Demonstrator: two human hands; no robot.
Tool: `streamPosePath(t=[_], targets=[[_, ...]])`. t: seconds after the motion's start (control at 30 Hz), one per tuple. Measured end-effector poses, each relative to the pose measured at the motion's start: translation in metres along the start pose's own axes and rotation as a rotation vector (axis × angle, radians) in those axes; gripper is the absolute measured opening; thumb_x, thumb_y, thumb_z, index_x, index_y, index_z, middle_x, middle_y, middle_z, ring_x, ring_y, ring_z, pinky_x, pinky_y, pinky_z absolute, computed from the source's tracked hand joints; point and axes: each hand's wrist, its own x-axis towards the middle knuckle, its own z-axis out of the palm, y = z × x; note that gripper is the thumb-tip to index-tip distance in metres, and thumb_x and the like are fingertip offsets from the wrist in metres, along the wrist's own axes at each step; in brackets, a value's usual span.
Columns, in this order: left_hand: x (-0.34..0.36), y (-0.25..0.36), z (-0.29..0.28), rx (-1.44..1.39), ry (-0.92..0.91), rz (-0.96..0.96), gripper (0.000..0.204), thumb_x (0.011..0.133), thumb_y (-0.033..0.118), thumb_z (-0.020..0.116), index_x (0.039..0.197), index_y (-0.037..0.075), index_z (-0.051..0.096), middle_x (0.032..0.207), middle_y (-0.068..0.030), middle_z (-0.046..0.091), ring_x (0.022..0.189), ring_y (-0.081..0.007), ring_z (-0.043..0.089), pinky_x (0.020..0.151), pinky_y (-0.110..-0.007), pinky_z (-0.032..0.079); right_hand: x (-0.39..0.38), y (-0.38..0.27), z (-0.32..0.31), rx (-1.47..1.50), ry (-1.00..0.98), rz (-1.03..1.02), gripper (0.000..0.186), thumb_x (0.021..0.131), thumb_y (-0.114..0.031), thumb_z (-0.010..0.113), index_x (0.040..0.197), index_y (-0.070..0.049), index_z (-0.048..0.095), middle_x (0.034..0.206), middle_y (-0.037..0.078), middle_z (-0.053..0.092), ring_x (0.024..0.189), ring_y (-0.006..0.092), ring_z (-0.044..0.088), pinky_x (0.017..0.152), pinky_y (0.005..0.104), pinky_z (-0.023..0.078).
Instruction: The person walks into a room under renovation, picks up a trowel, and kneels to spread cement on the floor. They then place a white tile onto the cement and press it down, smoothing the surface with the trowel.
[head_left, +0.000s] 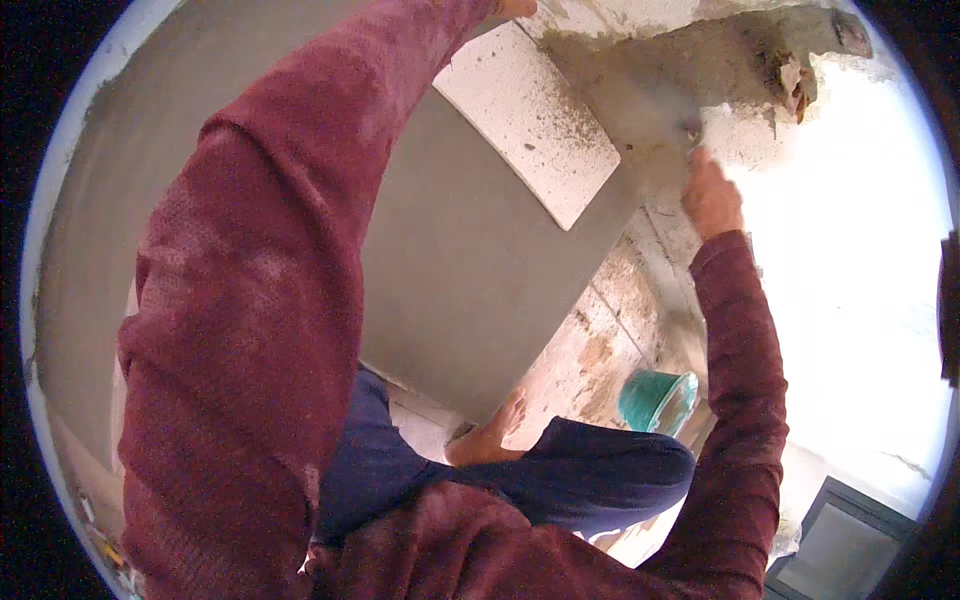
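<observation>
My right hand (714, 200) reaches forward on the right, its fingers closed. From its top pokes a small end of something smeared by motion against the rough grey mortar patch (640, 75); what it is I cannot make out. My left hand (515, 8) is cut off by the top edge, near the upper end of a flat white board (540, 125) speckled with mortar. Whether it touches the board cannot be told. The board lies slantwise over a smooth grey surface (470, 260).
A teal bucket (640, 398) stands right of my bent knee (640, 470). Dirty tiles (600, 330) run beside the grey surface. Glaring light washes out the white wall (850, 270) at right. A dark-framed panel (840, 545) sits at the lower right.
</observation>
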Motion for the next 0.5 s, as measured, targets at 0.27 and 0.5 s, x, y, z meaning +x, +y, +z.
streamPosePath(t=[0.27,0.5], targets=[[-0.013,-0.001,-0.036,-0.699,-0.164,-0.405,0.027,0.076,0.024,0.057,0.089,0.003,0.069,0.082,-0.0152,0.068,0.082,-0.0301,0.065,0.074,-0.040,0.051,0.013,0.013,-0.008,0.200,0.311,0.099,0.045,0.088,-0.022,0.052,0.128,-0.006,0.037,0.098,0.022,0.059,0.077,0.0411,0.062,0.064,0.0494,0.050],[-0.029,0.011,-0.065,-0.871,-0.090,-0.598,0.042,0.075,0.036,0.057,0.103,0.006,0.067,0.102,-0.0208,0.064,0.099,-0.0356,0.059,0.088,-0.047,0.046,-0.007,-0.028,0.036,0.157,-0.010,0.108,0.030,0.086,-0.015,0.052,0.113,-0.009,0.042,0.093,0.022,0.062,0.086,0.0412,0.061,0.071,0.0525,0.048]])
